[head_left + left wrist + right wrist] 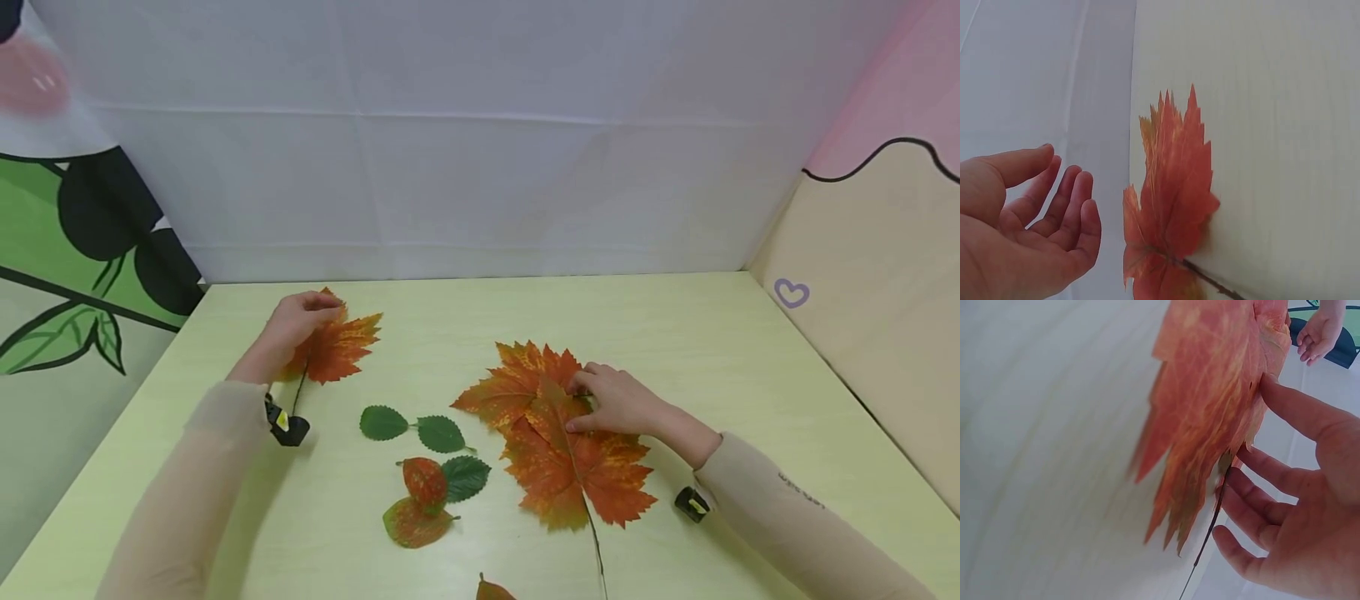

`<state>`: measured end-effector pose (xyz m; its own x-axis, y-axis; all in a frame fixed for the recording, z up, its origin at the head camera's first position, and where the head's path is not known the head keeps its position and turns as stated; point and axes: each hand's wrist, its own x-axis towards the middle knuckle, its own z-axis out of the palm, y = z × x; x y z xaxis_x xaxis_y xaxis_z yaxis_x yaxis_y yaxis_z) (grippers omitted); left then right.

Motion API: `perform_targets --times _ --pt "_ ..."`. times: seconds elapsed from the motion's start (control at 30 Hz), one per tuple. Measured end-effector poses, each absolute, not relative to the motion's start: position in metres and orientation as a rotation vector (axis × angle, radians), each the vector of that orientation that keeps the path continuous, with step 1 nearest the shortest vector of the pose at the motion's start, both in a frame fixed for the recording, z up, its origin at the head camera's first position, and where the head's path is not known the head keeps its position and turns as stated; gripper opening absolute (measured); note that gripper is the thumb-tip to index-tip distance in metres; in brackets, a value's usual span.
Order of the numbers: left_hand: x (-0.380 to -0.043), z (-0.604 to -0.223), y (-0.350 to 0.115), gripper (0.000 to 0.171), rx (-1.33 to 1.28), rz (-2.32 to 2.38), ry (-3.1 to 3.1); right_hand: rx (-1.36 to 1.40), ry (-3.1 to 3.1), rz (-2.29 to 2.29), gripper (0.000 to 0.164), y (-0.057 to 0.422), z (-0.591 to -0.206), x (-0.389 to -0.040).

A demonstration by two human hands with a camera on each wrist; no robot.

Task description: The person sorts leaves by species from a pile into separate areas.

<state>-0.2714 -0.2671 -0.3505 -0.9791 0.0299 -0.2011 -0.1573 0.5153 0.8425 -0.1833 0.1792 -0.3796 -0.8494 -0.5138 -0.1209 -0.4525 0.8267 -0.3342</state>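
Observation:
Over an orange-red maple leaf point(345, 346) at the back left hovers my left hand point(298, 323). The left wrist view shows that hand point(1035, 231) apart from the leaf point(1175, 181), fingers loosely bent and nothing between them. At centre right, several overlapping orange maple leaves point(540, 467) lie on the table, one long dark stem point(596, 533) pointing toward me. My right hand point(618, 404) touches these leaves at their right side. In the right wrist view, thumb and fingertips of the right hand point(1310, 494) meet the leaves point(1210, 381) with a gap between them.
Between the hands lie green leaves point(441, 434) and two red-green leaves point(420, 525), partly overlapping. Another leaf point(493, 590) is cut off at the bottom edge of the head view. A white backdrop point(480, 167) stands behind the pale table point(675, 317), with printed panels on both sides.

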Motion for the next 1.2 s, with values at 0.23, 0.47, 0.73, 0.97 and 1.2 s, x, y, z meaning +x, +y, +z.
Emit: perform_targets --times 0.23,0.47,0.73,0.97,1.2 --pt "-0.263 -0.347 -0.245 0.045 0.028 1.315 2.585 -0.745 2.812 -0.450 0.043 0.178 -0.379 -0.182" --pt "-0.258 -0.349 -0.224 0.039 0.163 1.245 2.594 -0.745 2.819 -0.490 0.042 0.178 -0.380 -0.181" --pt "-0.246 -0.352 -0.193 0.037 0.361 1.151 2.535 -0.738 2.800 -0.568 0.042 0.177 -0.381 -0.182" --pt "-0.236 -0.357 -0.157 0.036 0.484 1.098 2.423 -0.679 2.747 -0.731 0.042 0.179 -0.383 -0.182" --pt "-0.233 -0.358 -0.134 0.032 0.538 0.941 2.367 -0.617 2.679 -0.867 0.040 0.180 -0.383 -0.180"
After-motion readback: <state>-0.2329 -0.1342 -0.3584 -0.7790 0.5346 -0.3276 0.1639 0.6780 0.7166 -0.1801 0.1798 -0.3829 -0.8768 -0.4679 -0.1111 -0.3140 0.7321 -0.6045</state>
